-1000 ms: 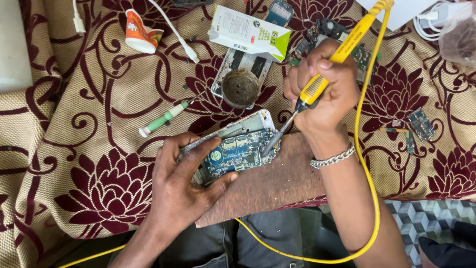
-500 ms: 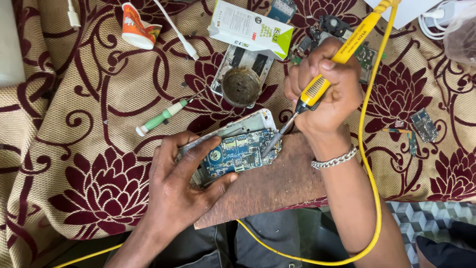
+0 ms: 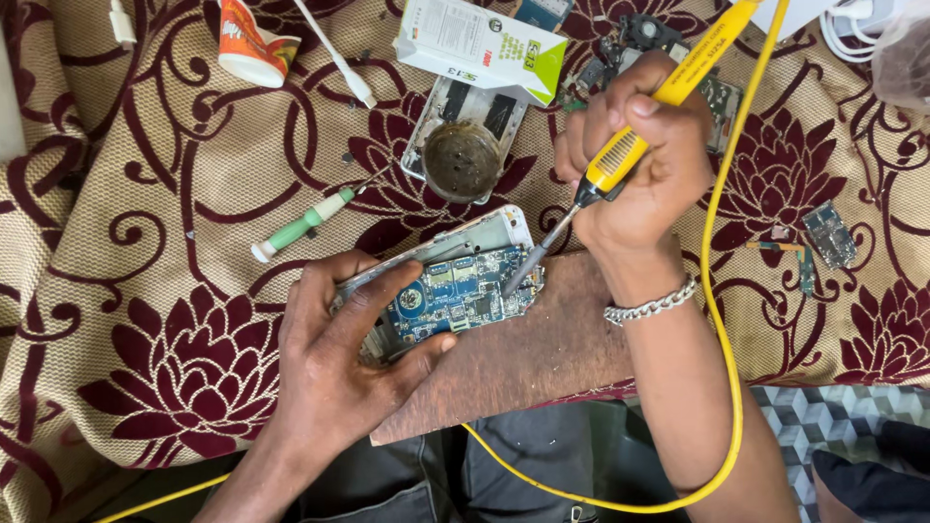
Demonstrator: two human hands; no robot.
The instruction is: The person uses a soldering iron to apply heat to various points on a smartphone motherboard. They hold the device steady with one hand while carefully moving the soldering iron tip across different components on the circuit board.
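Soldering in hand: right hand point(image 3: 644, 184) clenched on yellow soldering iron point(image 3: 620, 160), tip on blue circuit board point(image 3: 455, 295). Left hand point(image 3: 339, 358) pins board on wooden block point(image 3: 542, 349). Next likely calls for steady tip, board unmoved.

A beige cloth point(image 3: 145, 194) patterned with maroon flowers covers the surface. On it lie a green-and-white screwdriver point(image 3: 302, 224), a round tin of dark paste point(image 3: 461, 160) resting on an opened phone shell point(image 3: 453, 107), and a white-and-green carton point(image 3: 480, 46) just above them. A red-and-white tube point(image 3: 250, 46) and a white cable point(image 3: 334, 53) sit near the top left. Loose small circuit boards point(image 3: 829, 233) lie at right, well apart from a grey geometric-tiled floor point(image 3: 823, 421) below.
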